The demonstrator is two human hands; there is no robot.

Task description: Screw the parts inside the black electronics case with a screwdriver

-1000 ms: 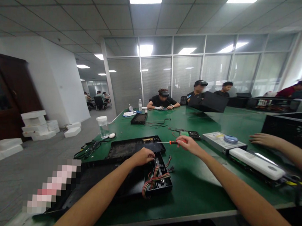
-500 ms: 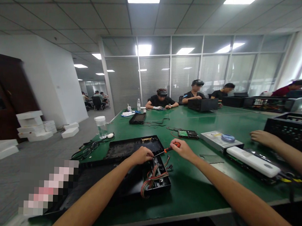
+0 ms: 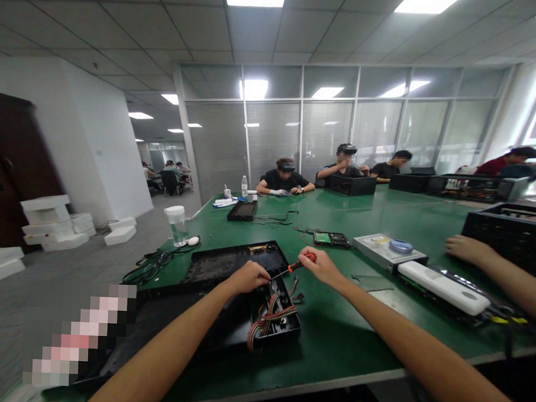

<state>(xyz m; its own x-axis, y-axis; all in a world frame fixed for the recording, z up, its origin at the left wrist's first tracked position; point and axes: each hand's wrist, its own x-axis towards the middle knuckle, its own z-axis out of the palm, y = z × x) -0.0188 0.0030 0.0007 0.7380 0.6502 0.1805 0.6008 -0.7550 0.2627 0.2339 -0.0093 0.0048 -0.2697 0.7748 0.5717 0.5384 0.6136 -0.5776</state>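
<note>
My right hand (image 3: 321, 267) is closed around the orange-and-black handle of a screwdriver (image 3: 295, 265), whose thin shaft slants down to the left. The screwdriver's tip meets the fingers of my left hand (image 3: 250, 277), which are pinched at the inner edge of a black metal case (image 3: 227, 326). What those fingers hold, if anything, is too small to make out. Red, black and pale ribbon cables (image 3: 269, 319) loop over the case's right end. Behind it lies a flat black panel (image 3: 221, 265) with a raised rim.
On the green table (image 3: 333, 328), a silver drive (image 3: 377, 247) carries a blue tape roll (image 3: 400, 246), beside a long white device (image 3: 444, 287). A co-worker's hand (image 3: 472, 248) rests near a black case at right. A lidded clear jar (image 3: 177, 226) and black cables (image 3: 147, 267) stand left.
Both my hands and the screwdriver keep nearly the same pose at the case. The view has shifted slightly. Across the table, one person has raised their hands above a black box.
</note>
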